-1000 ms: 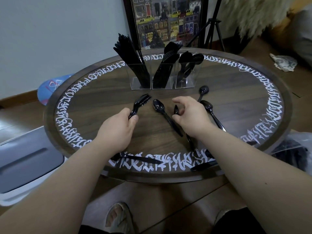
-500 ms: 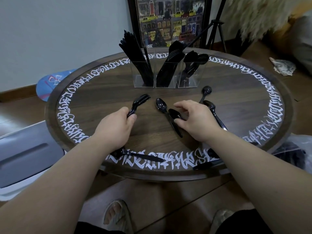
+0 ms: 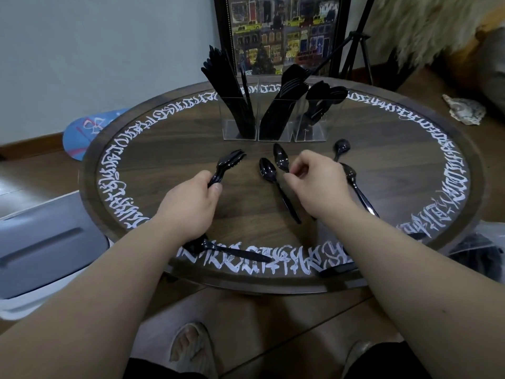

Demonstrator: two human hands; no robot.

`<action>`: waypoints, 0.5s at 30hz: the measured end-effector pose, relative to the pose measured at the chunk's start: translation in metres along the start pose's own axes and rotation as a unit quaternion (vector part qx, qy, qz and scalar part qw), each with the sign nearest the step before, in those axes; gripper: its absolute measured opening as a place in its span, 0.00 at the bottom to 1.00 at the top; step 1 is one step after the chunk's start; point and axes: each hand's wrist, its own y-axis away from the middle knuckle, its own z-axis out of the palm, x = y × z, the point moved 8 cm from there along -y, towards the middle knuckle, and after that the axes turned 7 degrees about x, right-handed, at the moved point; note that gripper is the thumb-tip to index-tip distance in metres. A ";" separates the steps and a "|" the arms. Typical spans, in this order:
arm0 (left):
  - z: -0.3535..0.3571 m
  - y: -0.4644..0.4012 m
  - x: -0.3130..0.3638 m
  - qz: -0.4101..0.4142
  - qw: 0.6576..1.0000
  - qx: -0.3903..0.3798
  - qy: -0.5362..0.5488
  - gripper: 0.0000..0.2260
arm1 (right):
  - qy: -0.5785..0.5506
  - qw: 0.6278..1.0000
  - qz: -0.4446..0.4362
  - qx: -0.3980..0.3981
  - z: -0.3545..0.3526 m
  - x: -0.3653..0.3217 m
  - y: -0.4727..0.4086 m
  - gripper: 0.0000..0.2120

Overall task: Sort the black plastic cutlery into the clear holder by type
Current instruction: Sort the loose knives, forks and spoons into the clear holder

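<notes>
Sorting in progress: clear holder [image 3: 276, 129] at the far middle of the round counter [image 3: 396, 149], three compartments side by side — knives [image 3: 229, 86] in the left one, forks [image 3: 287, 97] in the middle, spoons [image 3: 322, 99] in the right, all standing handle-down and leaning. Left hand [image 3: 188, 206]: fingers curled round a small bundle of forks [image 3: 228, 165], tines pointing away toward the holder; holding several at once would likely save trips to the middle compartment. Right hand [image 3: 319, 187]: thumb and fingertips pinching the neck of one spoon [image 3: 281, 158], bowl raised and aimed at the holder, the rest of its handle hidden under the palm — a grip that suits lifting it clear of its neighbours. Loose stock on the counter: a spoon [image 3: 278, 187] lying between the two hands, just beside the pinched one; a spoon [image 3: 358, 191] partly under the right hand's outer edge; a spoon [image 3: 341, 147] beyond that hand, near the holder's right compartment; a knife [image 3: 235, 251] at the near rim by the left forearm; another dark piece at the near rim under the right forearm, type not clear. Both held lots sit short of the holder, well apart from its openings. Judgement: task mostly done, a handful of pieces remaining.
</notes>
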 end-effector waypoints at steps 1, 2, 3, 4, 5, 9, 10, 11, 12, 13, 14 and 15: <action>0.000 0.000 -0.002 -0.002 1.000 0.001 0.000 0.08 | 0.006 1.000 -0.008 -0.012 0.007 -0.004 0.000 0.06; -0.001 -0.001 -0.004 -0.004 1.000 0.005 0.000 0.08 | 0.021 0.999 -0.017 -0.029 0.015 -0.007 0.001 0.06; -0.002 -0.001 -0.006 -0.008 1.000 0.010 0.000 0.09 | 0.041 0.998 -0.025 -0.048 0.023 -0.008 0.001 0.06; -0.003 -0.001 -0.009 -0.013 1.000 0.014 0.002 0.09 | 0.058 0.996 -0.029 -0.066 0.029 -0.008 0.002 0.06; -0.004 -0.001 -0.012 -0.021 1.000 0.017 0.007 0.09 | 0.072 0.994 -0.031 -0.079 0.033 -0.007 0.003 0.07; -0.009 -0.001 -0.027 -0.057 0.997 0.023 0.053 0.08 | 0.078 0.993 -0.019 -0.083 0.034 -0.003 0.001 0.06; -0.012 -0.002 -0.030 -0.061 0.996 0.031 0.055 0.08 | 0.066 0.994 -0.011 -0.085 0.033 -0.001 0.001 0.06; -0.015 -0.002 -0.032 -0.062 0.996 0.039 0.048 0.08 | 0.045 0.995 -0.004 -0.093 0.033 -0.001 0.002 0.07; -0.018 -0.001 -0.034 -0.062 0.996 0.046 0.038 0.08 | 0.016 0.994 0.003 -0.105 0.033 -0.002 0.004 0.08; -0.021 -0.001 -0.034 -0.059 0.997 0.049 0.028 0.08 | -0.014 0.993 0.007 -0.119 0.034 -0.004 0.007 0.08; -0.023 0.001 -0.035 -0.053 0.997 0.049 0.023 0.08 | -0.035 0.991 0.004 -0.132 0.034 -0.008 0.011 0.07; -0.024 0.003 -0.033 -0.043 0.998 0.043 0.021 0.07 | -0.045 0.989 -0.005 -0.141 0.035 -0.013 0.015 0.07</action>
